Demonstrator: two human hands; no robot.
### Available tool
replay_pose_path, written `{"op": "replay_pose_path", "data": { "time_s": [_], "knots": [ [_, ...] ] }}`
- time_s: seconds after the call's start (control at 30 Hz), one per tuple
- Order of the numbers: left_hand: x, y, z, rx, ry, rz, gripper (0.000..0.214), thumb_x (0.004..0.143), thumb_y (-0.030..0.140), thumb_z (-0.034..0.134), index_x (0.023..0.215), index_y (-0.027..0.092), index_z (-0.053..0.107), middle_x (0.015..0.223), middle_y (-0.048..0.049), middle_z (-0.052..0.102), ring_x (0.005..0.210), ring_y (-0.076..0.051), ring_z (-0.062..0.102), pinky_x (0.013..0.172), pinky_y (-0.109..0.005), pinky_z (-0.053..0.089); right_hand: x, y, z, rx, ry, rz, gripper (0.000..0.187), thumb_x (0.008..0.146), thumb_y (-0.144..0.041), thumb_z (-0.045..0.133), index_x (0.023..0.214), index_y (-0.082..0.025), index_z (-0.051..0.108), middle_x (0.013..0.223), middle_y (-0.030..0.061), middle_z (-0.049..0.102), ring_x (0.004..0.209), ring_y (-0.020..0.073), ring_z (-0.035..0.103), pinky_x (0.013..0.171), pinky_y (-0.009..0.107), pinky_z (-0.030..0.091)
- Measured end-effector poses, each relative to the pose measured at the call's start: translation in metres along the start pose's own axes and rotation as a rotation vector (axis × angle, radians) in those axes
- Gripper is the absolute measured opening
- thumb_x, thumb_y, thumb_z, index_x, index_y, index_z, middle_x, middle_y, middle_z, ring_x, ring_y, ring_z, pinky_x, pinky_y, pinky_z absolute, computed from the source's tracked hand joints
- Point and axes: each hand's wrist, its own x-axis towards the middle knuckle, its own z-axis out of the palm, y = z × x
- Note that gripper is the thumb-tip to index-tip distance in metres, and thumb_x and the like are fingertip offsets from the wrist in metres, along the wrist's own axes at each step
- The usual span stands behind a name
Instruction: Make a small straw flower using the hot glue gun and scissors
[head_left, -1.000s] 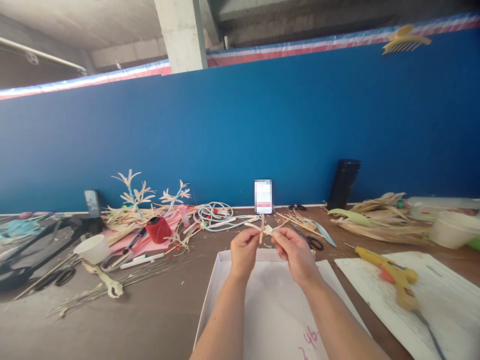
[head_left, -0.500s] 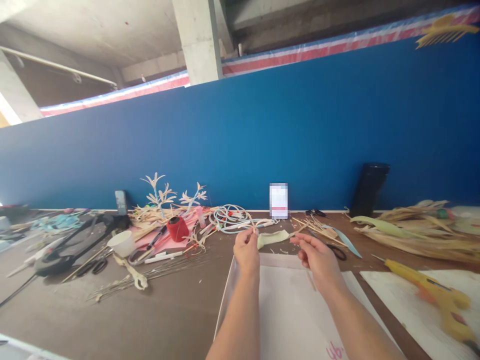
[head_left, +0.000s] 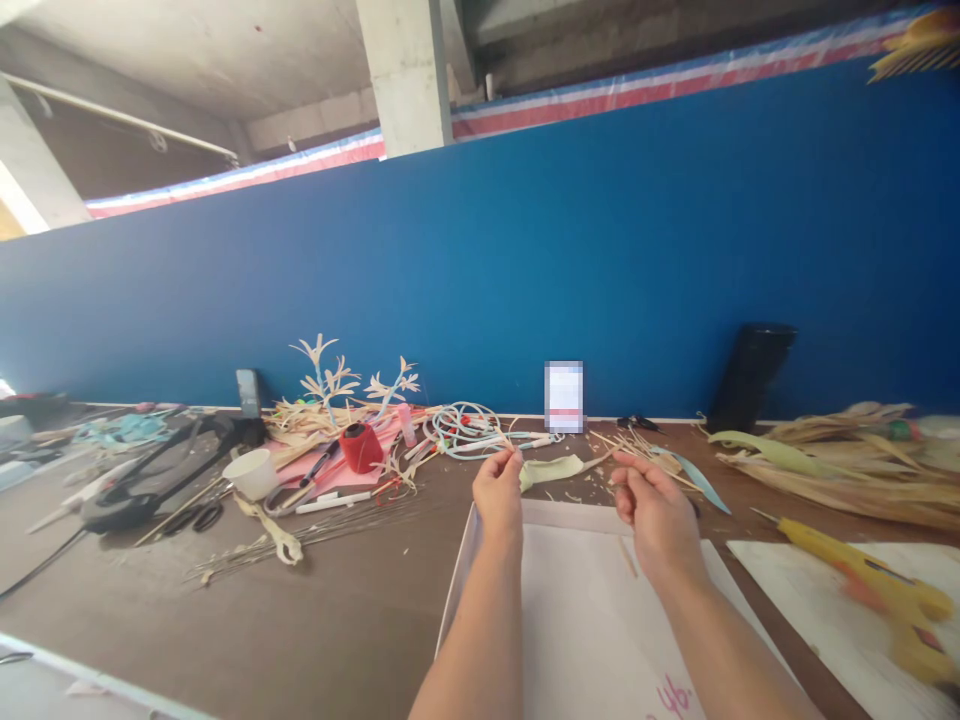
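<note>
My left hand is closed in a pinch above the far left edge of a white shallow box lid. Whatever its fingertips hold is too small to make out. My right hand hovers over the right side of the lid, thumb and fingers drawn together; anything between them is hidden or too thin to tell. Between the hands, just beyond the lid, lies a pale green husk strip with a thin brownish end pointing toward my right fingertips. A small thin strip rests in the lid.
Left are a red spool, a white cup, scissors, thin wires and husk flowers. A coiled pale-blue cable and a phone are behind. Right are dried husks and a yellow glue gun.
My right hand has moved a little right, widening the gap between the hands. My left hand keeps its pinch. The whole view has shifted slightly.
</note>
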Motion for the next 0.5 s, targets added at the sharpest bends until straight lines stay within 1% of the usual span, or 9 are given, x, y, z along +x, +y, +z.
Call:
{"op": "replay_pose_path", "data": {
  "time_s": [0.1,0.2,0.33,0.4,0.5],
  "knots": [
    [-0.001,-0.001,0.001,0.059,-0.006,0.077,0.03,0.068,0.034,0.065,0.089,0.013,0.069,0.078,-0.0052,0.066,0.067,-0.012,0.057,0.062,-0.023,0.044,-0.001,-0.006,-0.001,0.045,0.064,-0.052,0.032,0.07,-0.04,0.063,0.096,-0.021,0.062,0.059,-0.0039,0.048,0.04,0.0054,0.033,0.036,0.02,0.021],
    [-0.005,-0.001,0.002,0.142,-0.007,0.204,0.023,0.071,0.031,0.063,0.087,0.015,0.069,0.085,-0.0055,0.066,0.078,-0.014,0.059,0.072,-0.026,0.046,-0.004,-0.01,0.0,-0.022,0.062,-0.036,0.036,0.071,-0.044,0.063,0.098,-0.021,0.061,0.049,-0.0071,0.039,0.039,0.0065,0.03,0.036,0.02,0.02],
    [-0.015,0.006,0.005,0.277,-0.027,0.389,0.015,0.076,0.028,0.06,0.082,0.018,0.069,0.083,-0.0041,0.062,0.075,-0.014,0.056,0.069,-0.025,0.045,-0.007,-0.009,0.002,-0.153,-0.005,0.01,0.038,0.073,-0.044,0.062,0.104,-0.022,0.062,0.049,-0.0055,0.044,0.042,0.008,0.034,0.039,0.02,0.025],
    [-0.019,0.009,0.006,0.311,-0.057,0.469,0.012,0.077,0.025,0.059,0.08,0.019,0.068,0.082,-0.0038,0.061,0.074,-0.013,0.055,0.066,-0.023,0.044,-0.007,-0.005,0.002,-0.176,-0.026,0.015,0.039,0.073,-0.042,0.06,0.108,-0.023,0.062,0.051,-0.0052,0.046,0.043,0.0084,0.036,0.04,0.021,0.027],
    [-0.024,0.013,0.007,0.355,-0.113,0.556,0.011,0.079,0.021,0.056,0.079,0.019,0.067,0.081,-0.0035,0.06,0.074,-0.013,0.054,0.065,-0.022,0.043,-0.004,0.003,-0.001,-0.182,-0.022,-0.005,0.042,0.072,-0.042,0.059,0.109,-0.023,0.061,0.052,-0.005,0.047,0.043,0.0088,0.035,0.039,0.021,0.026]
  ]
}}
